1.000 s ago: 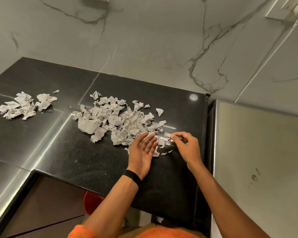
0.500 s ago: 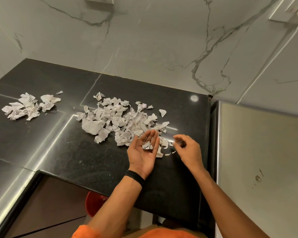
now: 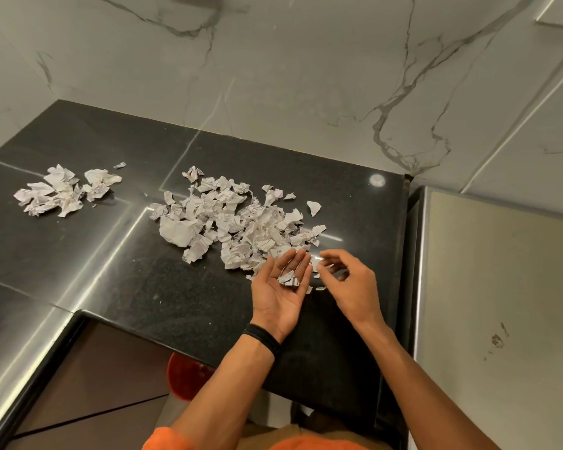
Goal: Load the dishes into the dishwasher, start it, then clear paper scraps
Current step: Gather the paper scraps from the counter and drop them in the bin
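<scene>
Head view: pile of paper scraps point(image 3: 238, 222) near the right edge of a black surface point(image 3: 143, 303).
Palm up, the left hand point(image 3: 281, 287) has its grip wide open, a few scraps point(image 3: 288, 277) resting on its fingers. The right hand point(image 3: 348, 287) curls just beside it, its grip too blurred to judge. A smaller pile point(image 3: 62, 191) sits well apart, leftward. Bare stone reaches the front edge, with a marble wall point(image 3: 273, 76) behind. Ink on the scraps is unreadable.
</scene>
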